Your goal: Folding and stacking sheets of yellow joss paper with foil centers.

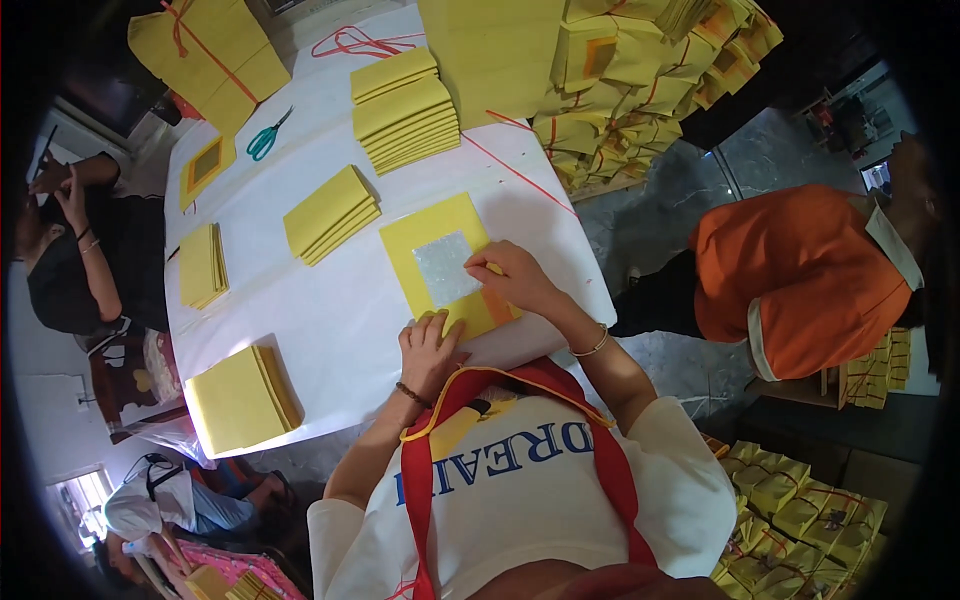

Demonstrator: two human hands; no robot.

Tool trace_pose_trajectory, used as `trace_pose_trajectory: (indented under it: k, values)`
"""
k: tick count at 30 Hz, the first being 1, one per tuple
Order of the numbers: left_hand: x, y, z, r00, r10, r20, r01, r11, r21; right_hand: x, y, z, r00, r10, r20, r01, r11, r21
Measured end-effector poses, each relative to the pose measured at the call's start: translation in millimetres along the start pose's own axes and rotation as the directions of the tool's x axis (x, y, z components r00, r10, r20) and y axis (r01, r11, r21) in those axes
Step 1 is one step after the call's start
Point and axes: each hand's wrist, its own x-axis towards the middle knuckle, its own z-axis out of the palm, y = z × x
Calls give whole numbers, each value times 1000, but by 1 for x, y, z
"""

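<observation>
A yellow paper sheet (403,248) lies before me near the table's right edge. On it rests a square silver foil sheet (444,268), with an orange patch (496,306) showing beside it. My right hand (517,278) is closed, its thumb and fingertips pinched at the foil's right edge. My left hand (430,350) lies on the yellow sheet's near left corner, fingers stretched out over the paper with the thumb apart. Its palm is partly hidden by the angle. Further left sits a small stack of folded yellow papers (330,215).
More yellow stacks (405,118) stand on the white-covered table (330,320). Teal-handled scissors (263,142) and red ribbon (360,42) lie at the back. Tied yellow bundles (620,130) are piled beyond the right edge. A person in orange (800,275) is at right; others are at left.
</observation>
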Motion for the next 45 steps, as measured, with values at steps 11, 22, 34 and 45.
trace_pose_trajectory:
  k: [11,22,34,45]
  values:
    - [13,-7,-34,928,-371,29,324,768,-553,5,64,-122,612,545,-574,362,452,815]
    - [28,-27,-30,941,-312,-131,238,885,-400,-16,56,-12,985,32,-169,3,979,202]
    - [1,-15,15,637,-749,182,439,158,-885,-19,80,56,975,175,-137,-151,973,173]
    - [-7,-11,5,1000,5,-28,-7,999,-52,-22,75,35,996,-55,-70,38,972,-230]
